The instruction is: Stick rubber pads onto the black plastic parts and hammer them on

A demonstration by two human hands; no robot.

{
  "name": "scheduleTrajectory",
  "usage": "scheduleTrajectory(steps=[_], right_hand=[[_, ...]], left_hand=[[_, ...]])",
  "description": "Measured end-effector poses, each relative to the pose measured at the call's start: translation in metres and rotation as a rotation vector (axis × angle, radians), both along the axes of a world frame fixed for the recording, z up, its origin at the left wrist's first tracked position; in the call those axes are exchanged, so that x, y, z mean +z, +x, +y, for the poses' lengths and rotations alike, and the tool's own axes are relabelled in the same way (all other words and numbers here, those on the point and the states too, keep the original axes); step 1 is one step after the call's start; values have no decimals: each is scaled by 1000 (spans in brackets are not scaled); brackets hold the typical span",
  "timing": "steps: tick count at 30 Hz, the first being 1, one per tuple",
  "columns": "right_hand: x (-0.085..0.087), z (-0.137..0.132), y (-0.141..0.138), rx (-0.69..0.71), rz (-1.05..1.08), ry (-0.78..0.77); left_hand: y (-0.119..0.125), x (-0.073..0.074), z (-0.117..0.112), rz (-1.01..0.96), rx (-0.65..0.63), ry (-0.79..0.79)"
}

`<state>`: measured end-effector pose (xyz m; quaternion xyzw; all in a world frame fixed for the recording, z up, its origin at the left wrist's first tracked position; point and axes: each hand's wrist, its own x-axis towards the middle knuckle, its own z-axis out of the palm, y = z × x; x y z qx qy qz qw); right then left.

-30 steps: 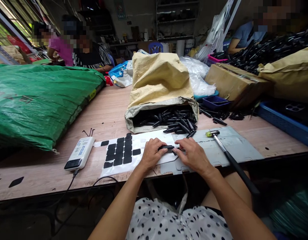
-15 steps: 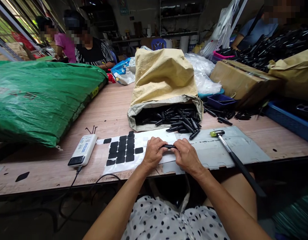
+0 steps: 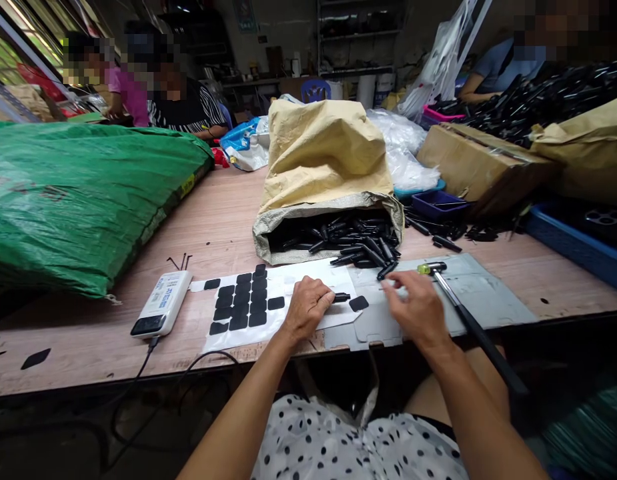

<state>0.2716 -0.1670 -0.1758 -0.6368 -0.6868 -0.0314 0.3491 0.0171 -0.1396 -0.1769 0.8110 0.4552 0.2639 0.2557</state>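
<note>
My left hand is closed around a slim black tube-like piece, whose end points right past the thumb. My right hand is raised over the grey board, its fingers curved and apart with nothing visible in them. Its fingertips are just below a loose black piece at the edge of a pile; whether they touch it I cannot tell. Between the hands, a black square sticker lies near the edge of a white sheet, which bears several more black square stickers.
A yellow paper sack lies open, spilling black pieces. Right of my right hand rests a hammer, handle over the table edge. A white power bank and green sack are left. A cardboard box and blue tray stand right. Co-workers sit beyond.
Both hands were together on the black piece. My right hand has let go and moved right, toward the pile, while my left keeps the piece. The square sticker between them now shows.
</note>
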Motion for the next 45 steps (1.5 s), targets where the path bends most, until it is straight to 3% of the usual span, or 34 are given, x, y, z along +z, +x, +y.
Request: scheduleTrajectory(steps=[3,6,8,11,14,16,19,23,25,26,28,31,32,34,36,38,41,45], right_hand=[[-1,-1,39,-429,-127,-89],[-7,-4,57,-640,-231,-225],[-12,-6,58,-660,-298,-239],[-17,-5,54,-638,-369,-194],[-18,-3,53,-620,-387,-169],[-19,-3,54,-617,-393,-158],[-21,-4,55,-617,-402,-149],[-23,-4,55,-615,-417,-141],[-23,-5,55,-618,-427,-141],[-23,-5,55,-619,-435,-142],[-22,-5,55,-619,-448,-145],[-22,-5,55,-617,-465,-145],[-21,-5,55,-615,-470,-146],[-21,-6,55,-610,-477,-144],[-22,-6,55,-601,-472,-139],[-22,-6,55,-593,-456,-129],[-23,-5,55,-586,-432,-124],[-22,-6,55,-598,-414,-122]], left_hand=[[0,-1,1,11,-17,8],[1,-2,3,9,-19,17],[2,2,1,29,-19,21],[4,19,-16,57,-48,18],[8,40,-51,57,-169,-80],[12,43,-78,95,-295,-183],[19,20,-108,187,-375,-306],[25,-32,-122,333,-173,-316],[27,-43,-122,402,-109,-288],[27,-41,-122,418,-118,-282],[27,-24,-116,364,-227,-296],[31,14,-87,139,-399,-352],[33,25,-72,102,-363,-342],[38,36,-34,114,-105,-228],[45,34,6,135,151,-23],[51,25,40,179,263,116],[57,10,68,244,281,179],[52,8,70,290,280,157]])
